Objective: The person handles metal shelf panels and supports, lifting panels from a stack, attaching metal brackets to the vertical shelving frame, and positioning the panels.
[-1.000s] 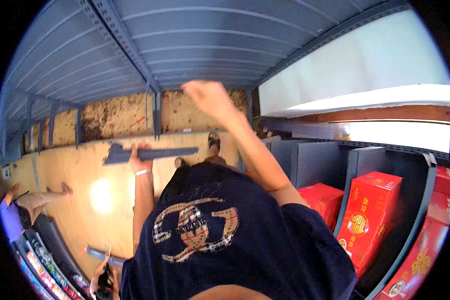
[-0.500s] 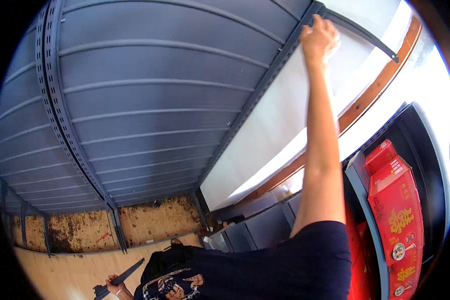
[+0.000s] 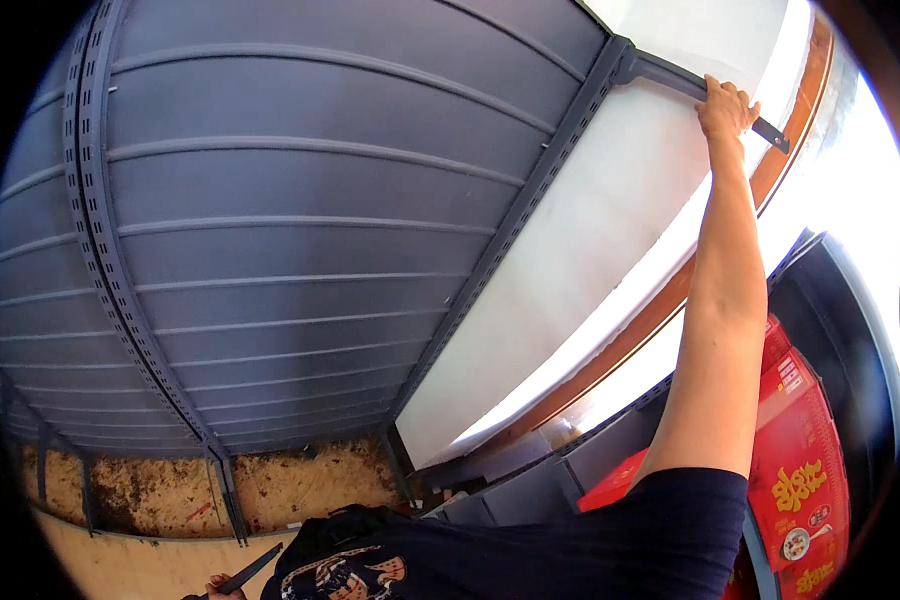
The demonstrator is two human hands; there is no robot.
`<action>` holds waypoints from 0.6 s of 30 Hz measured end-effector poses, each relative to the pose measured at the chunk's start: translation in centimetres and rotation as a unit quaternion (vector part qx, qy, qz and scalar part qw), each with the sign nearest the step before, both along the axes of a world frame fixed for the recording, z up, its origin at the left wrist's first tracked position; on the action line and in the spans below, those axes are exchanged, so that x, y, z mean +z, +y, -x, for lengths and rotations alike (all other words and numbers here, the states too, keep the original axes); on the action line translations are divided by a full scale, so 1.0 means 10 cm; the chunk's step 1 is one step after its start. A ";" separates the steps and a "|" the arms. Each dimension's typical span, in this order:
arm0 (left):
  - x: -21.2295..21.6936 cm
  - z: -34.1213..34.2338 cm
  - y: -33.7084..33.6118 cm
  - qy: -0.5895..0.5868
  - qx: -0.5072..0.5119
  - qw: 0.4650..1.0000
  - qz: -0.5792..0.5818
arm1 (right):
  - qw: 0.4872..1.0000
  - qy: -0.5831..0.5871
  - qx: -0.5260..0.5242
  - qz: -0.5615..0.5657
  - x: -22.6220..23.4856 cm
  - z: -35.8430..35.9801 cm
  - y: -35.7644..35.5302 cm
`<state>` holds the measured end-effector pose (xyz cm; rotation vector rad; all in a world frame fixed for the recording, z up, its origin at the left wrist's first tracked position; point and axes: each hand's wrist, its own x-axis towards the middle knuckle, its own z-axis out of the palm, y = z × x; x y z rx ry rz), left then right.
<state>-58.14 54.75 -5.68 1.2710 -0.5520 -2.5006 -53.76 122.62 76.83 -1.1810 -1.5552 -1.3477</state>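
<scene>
My right arm is stretched far up and forward. My right hand (image 3: 727,108) is closed around a dark grey shelf bracket (image 3: 670,76), about halfway along it. One end of that bracket meets the slotted upright (image 3: 560,150) at the right edge of the grey shelving back panel (image 3: 310,130); its free tip points right and slightly down. At the lower left, my left hand (image 3: 222,584) holds another dark grey bracket (image 3: 255,567), tilted upward to the right. The picture's lower edge cuts off part of that hand.
A second slotted upright (image 3: 100,230) runs down the panel's left part. Red printed cartons (image 3: 800,460) sit on a shelf at the right. Dirt and debris lie on the floor strip (image 3: 320,480) beneath the panels. A white wall (image 3: 560,290) and brown wooden trim (image 3: 635,335) stand behind.
My right hand has moved from beside the upright outward along the bracket and now grips it. The left hand's bracket sits lower in the picture, and the view has shifted.
</scene>
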 end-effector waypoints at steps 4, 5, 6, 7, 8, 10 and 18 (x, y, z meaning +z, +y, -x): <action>0.23 0.00 0.21 0.082 -0.048 0.993 -0.070 | 0.997 -0.051 0.040 -0.041 0.13 -0.07 0.00; 0.08 0.11 0.18 0.043 -0.027 0.996 -0.070 | 0.995 -0.065 0.049 -0.060 0.16 -0.07 -0.02; -0.06 0.23 0.18 0.002 -0.011 0.997 -0.070 | 0.996 -0.061 0.043 -0.051 0.15 -0.08 -0.11; -0.36 0.31 0.16 -0.060 0.027 0.997 -0.027 | 0.996 -0.047 0.063 -0.050 0.16 -0.12 -0.04; -0.72 0.34 0.07 -0.014 0.002 0.999 -0.030 | 0.995 -0.034 0.083 -0.049 0.21 -0.21 0.09; -0.75 0.45 0.18 -0.046 -0.005 0.998 -0.043 | 0.994 -0.039 0.078 -0.060 0.16 -0.25 0.15; -0.94 0.67 0.39 -0.025 -0.112 0.989 -0.091 | 0.991 -0.063 0.091 0.077 -0.12 -0.09 0.15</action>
